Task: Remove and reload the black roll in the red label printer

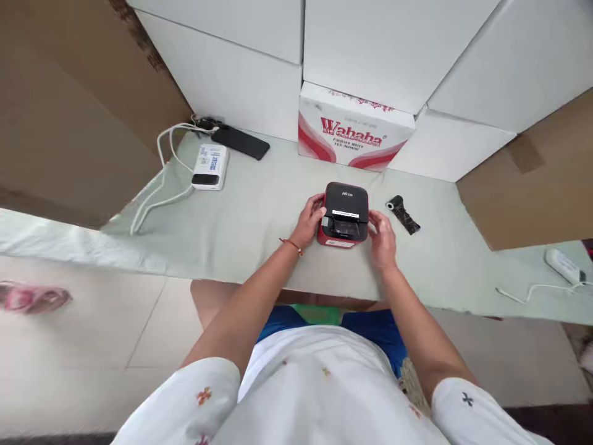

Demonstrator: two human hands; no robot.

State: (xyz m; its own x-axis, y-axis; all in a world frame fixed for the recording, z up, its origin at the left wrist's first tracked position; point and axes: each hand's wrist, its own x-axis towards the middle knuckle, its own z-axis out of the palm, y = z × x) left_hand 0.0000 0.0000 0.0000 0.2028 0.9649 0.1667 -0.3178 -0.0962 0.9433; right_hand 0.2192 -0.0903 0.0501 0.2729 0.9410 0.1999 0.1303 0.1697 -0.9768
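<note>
A small black and red label printer stands on the cloth-covered table, its lid down and a clear window at the front. My left hand grips its left side, the thumb lying at the upper edge and the other fingers partly hidden behind it. On the opposite side, my right hand has its curled fingers against the printer's right wall. Just right of that hand lies a small roll of black film with a loose tail.
A Wahaba-printed carton and white boxes wall the back. Brown cardboard rises at left and more cardboard at right. A black phone, a white power bank with cables and a white device lie on the table.
</note>
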